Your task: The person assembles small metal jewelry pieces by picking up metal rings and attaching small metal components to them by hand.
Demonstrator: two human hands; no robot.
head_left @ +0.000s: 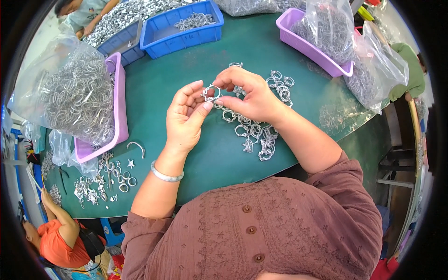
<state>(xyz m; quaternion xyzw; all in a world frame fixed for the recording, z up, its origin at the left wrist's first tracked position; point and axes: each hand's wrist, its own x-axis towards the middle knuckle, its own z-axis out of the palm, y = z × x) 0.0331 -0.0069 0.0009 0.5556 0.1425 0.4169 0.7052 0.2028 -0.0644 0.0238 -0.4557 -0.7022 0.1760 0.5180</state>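
A small silver metal ring (213,87) with a gap and fittings on its lower left side is up between my hands, over the middle of the table. My left hand (184,119) pinches its lower left side between thumb and curled fingers. From the right, my right hand (249,95) grips the ring's other side with thumb and fingertips. The fine detail at the fingertips is too small to make out. Just beneath and beyond my right hand lies a loose pile of similar silver rings (254,130), partly covered by the hand.
Purple baskets (122,102) with bagged metal rings (79,95) stand at left and far right. Blue bins (182,37) sit at the back. Small rings and star pieces (95,184) lie front left on the green table (219,161). Other people (63,242) work around it.
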